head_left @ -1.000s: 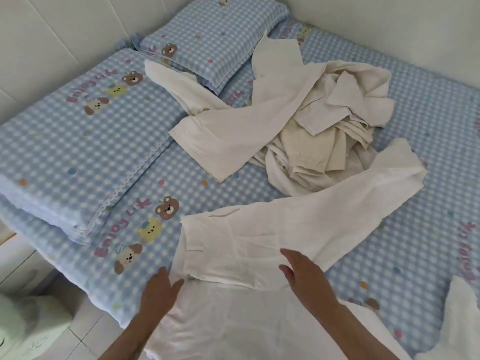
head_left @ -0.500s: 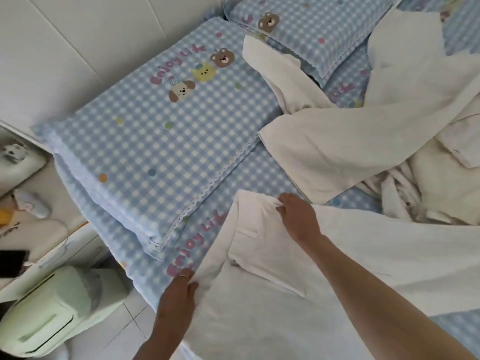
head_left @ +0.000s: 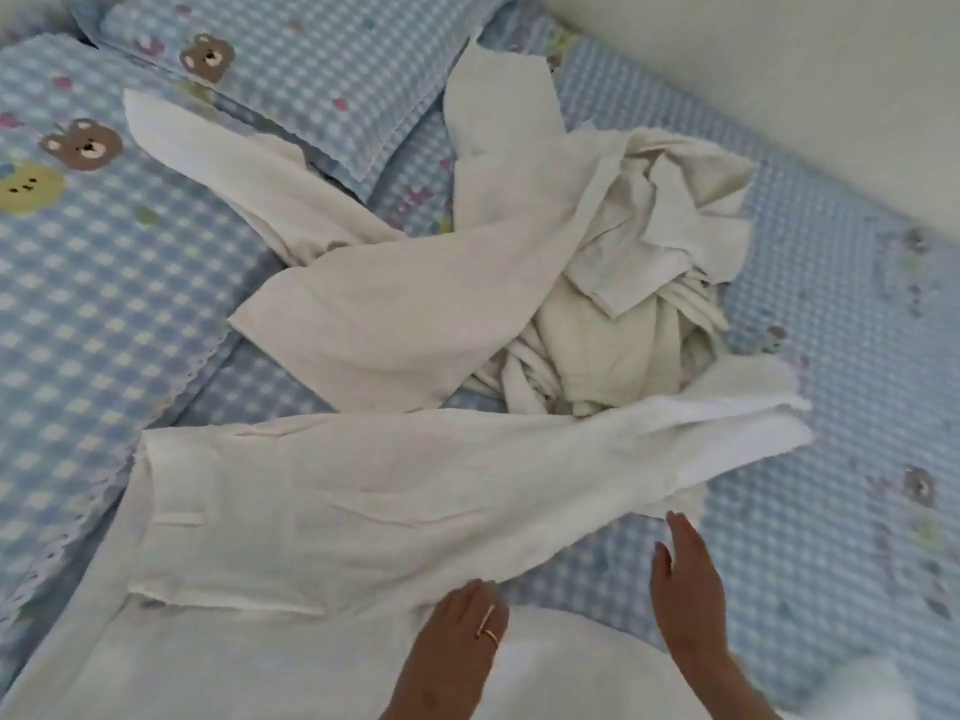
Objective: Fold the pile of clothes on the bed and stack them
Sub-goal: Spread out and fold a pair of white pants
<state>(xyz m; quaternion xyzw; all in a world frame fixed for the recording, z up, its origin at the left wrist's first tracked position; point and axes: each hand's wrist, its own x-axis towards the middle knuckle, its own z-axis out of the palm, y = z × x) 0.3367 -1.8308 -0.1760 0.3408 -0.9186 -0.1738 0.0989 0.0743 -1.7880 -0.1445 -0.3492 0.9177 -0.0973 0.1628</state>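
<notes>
You face a bed (head_left: pixel 831 314) in blue-checked bear-print bedding, a matching pillow (head_left: pixel 311 59) at its head, a pale wall (head_left: pixel 779 59) alongside.

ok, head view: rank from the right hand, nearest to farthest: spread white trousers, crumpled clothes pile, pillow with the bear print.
1. Spread white trousers: just ahead and left of the right hand, whose fingers reach toward the leg end.
2. Crumpled clothes pile: mid-bed, beyond the trousers.
3. Pillow with the bear print: far left, at the head of the bed.
</notes>
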